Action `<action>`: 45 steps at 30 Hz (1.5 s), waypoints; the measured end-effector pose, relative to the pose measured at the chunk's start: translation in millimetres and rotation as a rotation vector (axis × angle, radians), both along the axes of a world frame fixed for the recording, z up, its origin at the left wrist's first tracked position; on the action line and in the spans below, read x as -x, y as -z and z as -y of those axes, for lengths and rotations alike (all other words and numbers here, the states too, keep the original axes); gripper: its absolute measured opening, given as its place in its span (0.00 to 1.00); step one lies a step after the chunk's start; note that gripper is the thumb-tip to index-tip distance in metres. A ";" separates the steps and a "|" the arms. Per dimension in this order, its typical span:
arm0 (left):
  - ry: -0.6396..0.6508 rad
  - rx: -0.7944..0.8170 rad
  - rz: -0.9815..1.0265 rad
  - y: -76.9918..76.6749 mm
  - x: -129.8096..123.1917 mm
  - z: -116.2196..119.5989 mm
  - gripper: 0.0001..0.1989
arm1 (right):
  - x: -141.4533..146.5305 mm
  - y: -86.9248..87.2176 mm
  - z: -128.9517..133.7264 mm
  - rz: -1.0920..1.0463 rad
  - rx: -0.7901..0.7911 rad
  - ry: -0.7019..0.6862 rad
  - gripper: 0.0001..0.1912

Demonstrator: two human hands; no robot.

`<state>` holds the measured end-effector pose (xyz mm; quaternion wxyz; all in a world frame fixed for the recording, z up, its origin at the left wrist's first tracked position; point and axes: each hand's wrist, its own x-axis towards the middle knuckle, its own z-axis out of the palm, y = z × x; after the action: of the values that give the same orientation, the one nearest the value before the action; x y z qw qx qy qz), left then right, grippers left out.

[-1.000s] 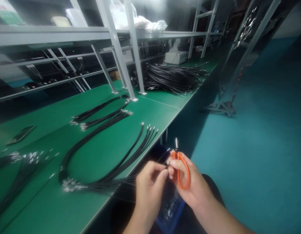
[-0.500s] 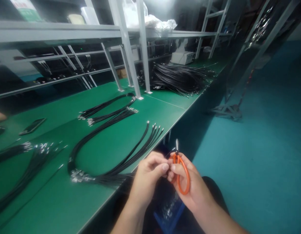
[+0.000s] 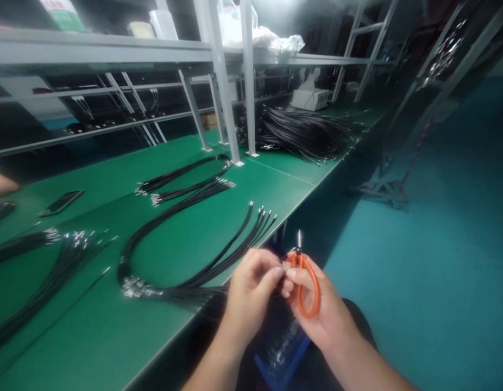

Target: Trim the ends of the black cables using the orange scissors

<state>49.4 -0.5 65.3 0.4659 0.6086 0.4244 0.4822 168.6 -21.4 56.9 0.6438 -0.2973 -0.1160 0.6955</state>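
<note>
Orange-handled scissors [image 3: 307, 288] rest in my right hand [image 3: 322, 304], short blades pointing up and away, the thumb over one loop. My left hand [image 3: 253, 293] is closed in a pinch right beside it; the fingertips of both hands meet. A thin black cable end [image 3: 291, 251] with a bright tip pokes out behind the left fingers; most of it is hidden. To the left, a bundle of black cables [image 3: 148, 228] with silver ends curves over the green table [image 3: 92, 336], its near strands passing behind my left wrist. Below my hands sits a blue bin [image 3: 276, 374] with small shiny pieces.
Another cable bundle [image 3: 35, 304] lies at the left, near a phone [image 3: 62, 202] and a co-worker's arm [image 3: 1, 184]. A large cable pile [image 3: 304, 133] is farther back, beyond the metal shelf posts [image 3: 227, 108]. The table edge runs diagonally beside my left arm.
The view has shifted slightly, so the table scene sits a little farther right. Both hands keep nearly the same pose, with the scissors still in the right one.
</note>
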 end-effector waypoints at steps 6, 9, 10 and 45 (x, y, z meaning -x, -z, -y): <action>-0.218 -0.538 -0.540 -0.1 8.7 2.3 0.12 | 4.3 -3.8 -3.0 -0.029 0.020 -0.014 0.09; -0.229 -0.668 -0.626 2.9 10.9 2.4 0.11 | 7.2 -5.9 -4.2 -0.045 0.012 -0.004 0.09; -0.245 -0.657 -0.622 3.5 11.7 2.3 0.11 | 7.9 -6.6 -4.6 -0.050 0.003 -0.002 0.09; -0.080 0.124 0.089 4.9 12.7 9.7 0.05 | 0.0 7.7 11.2 1.164 -0.373 0.454 0.22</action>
<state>36.6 -10.2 60.4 0.5016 0.5390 0.4562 0.4997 168.6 -32.6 49.2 0.6475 -0.5257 -0.4989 0.2357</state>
